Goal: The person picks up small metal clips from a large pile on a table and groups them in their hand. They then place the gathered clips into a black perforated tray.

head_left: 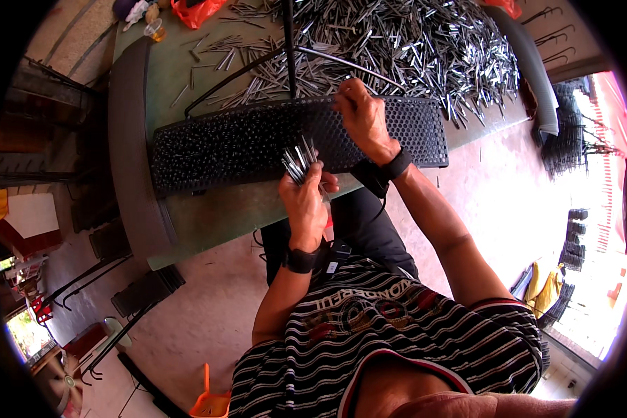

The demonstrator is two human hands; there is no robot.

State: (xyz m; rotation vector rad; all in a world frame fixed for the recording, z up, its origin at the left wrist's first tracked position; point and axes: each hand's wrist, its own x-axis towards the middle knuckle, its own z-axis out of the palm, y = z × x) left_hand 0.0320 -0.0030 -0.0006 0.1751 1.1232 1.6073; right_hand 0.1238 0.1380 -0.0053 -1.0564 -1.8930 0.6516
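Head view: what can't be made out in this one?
All in the head view:
- Whether the right hand grips anything: its curled fingers hide the fingertips.
- How many thin metal pieces the left hand holds: they overlap, and fingers cover their lower ends.
- What the bright specks in the left part of the perforated black tray are: too small.
- Far end of the metal heap: cut off by the top edge.

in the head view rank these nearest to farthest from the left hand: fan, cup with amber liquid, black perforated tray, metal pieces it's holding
From the left hand:
1. Metal pieces: in its grip.
2. Black perforated tray: just beyond the hand.
3. Cup: upper left of the picture.
4. Fan: far lower left.
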